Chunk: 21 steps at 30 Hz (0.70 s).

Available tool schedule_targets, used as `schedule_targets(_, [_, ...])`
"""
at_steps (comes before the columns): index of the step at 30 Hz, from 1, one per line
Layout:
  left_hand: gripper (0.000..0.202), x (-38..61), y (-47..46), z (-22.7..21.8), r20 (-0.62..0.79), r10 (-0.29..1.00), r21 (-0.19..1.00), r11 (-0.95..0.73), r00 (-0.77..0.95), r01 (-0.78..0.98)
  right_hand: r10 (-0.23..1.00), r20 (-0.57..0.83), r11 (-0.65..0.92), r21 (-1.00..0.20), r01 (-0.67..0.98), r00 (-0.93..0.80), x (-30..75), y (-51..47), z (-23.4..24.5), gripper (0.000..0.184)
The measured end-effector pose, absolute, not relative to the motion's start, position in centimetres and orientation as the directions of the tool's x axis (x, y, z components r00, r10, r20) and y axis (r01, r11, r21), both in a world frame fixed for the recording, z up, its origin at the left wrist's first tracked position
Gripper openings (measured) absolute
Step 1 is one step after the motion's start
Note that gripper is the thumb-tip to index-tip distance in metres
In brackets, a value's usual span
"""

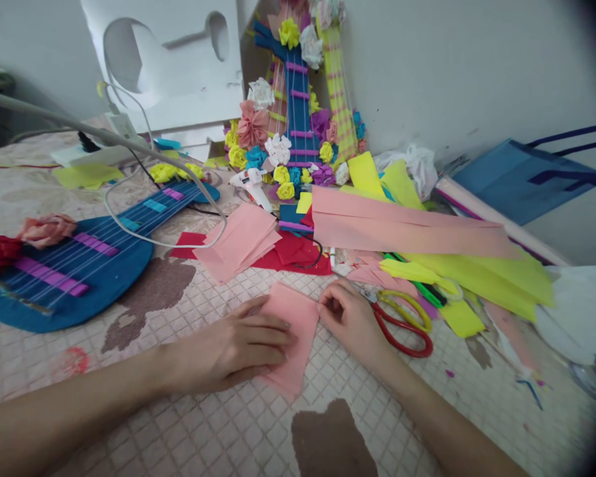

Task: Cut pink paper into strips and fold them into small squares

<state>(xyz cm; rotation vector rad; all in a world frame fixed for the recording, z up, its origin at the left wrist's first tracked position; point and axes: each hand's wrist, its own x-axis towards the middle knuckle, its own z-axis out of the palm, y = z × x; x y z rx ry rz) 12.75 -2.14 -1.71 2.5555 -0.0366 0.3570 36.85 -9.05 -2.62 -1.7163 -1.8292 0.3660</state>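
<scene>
A small stack of pink crepe paper sheets point(302, 331) lies on the patterned tabletop in front of me. My left hand point(243, 341) rests flat across its left part, fingers stretched out over it. At the upper right edge, my right hand point(346, 315) has thumb and forefinger pinched together on the paper. Just right of that hand lie scissors point(404, 338) with red and yellow handles. More cut pink sheets point(238, 242) are fanned out behind, partly over red paper point(298, 255).
A blue guitar-shaped craft point(109, 255) with paper roses lies at left, a white cable point(114, 199) looping above it. Behind stand decorated guitars point(300, 99) and a hot glue gun point(252, 185). Long pink point(402, 225) and yellow-green paper strips point(496, 281) spread right, near a blue bag point(516, 179).
</scene>
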Motion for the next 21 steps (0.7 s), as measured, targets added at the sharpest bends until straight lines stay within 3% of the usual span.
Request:
schedule_targets(12, [0.024, 12.59, -2.16, -1.89, 0.250, 0.087, 0.559, -0.826, 0.964, -0.070, 0.974, 0.225, 0.110, -0.561, 0.821, 0.024, 36.52, -9.34, -2.51, 0.013])
schedule_targets(21, [0.038, 12.79, -1.91, -1.66, 0.218, 0.102, 0.526, -0.850, 0.971, -0.029, 0.972, 0.233, 0.112, -0.569, 0.814, 0.030, 36.52, -9.49, -2.61, 0.012])
